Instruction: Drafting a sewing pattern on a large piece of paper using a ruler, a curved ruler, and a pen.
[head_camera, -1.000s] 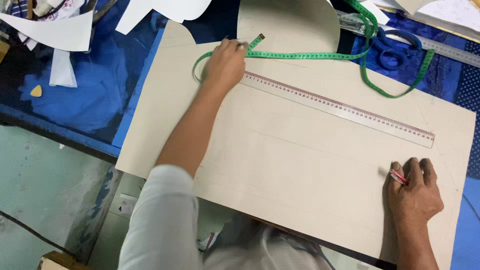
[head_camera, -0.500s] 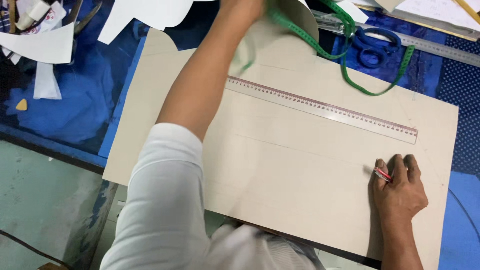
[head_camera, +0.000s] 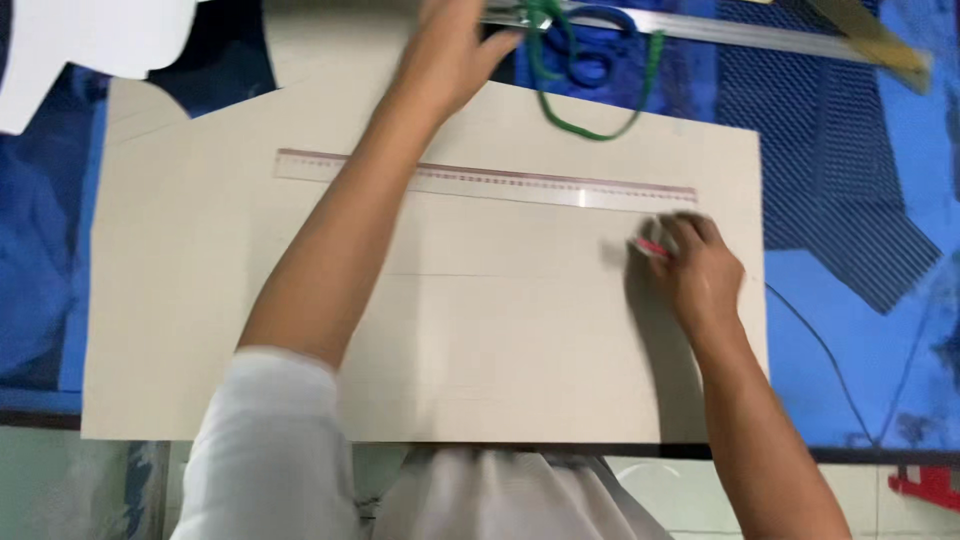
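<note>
A large beige pattern sheet (head_camera: 520, 360) lies on the blue-covered table. Across its upper part lies a long clear ruler (head_camera: 500, 182). My left hand (head_camera: 450, 55) reaches over the sheet's far edge, its fingertips next to a green tape measure (head_camera: 598, 130) that loops over that edge. Motion blur hides whether the fingers grip the tape. My right hand (head_camera: 695, 268) rests on the sheet just below the ruler's right end and holds a red pencil (head_camera: 650, 248), tip pointing left. A faint straight line runs across the sheet's middle.
Blue-handled scissors (head_camera: 590, 68) lie under the tape at the far side. A long metal ruler (head_camera: 720, 30) and a yellowish straightedge (head_camera: 872, 38) lie at the back right. White cut paper (head_camera: 90, 40) sits at the back left. The table's front edge runs along the bottom.
My left hand has left the ruler's left end and swept the green tape measure up and away to the far edge. My right hand kept holding the pencil near the ruler's right end.
</note>
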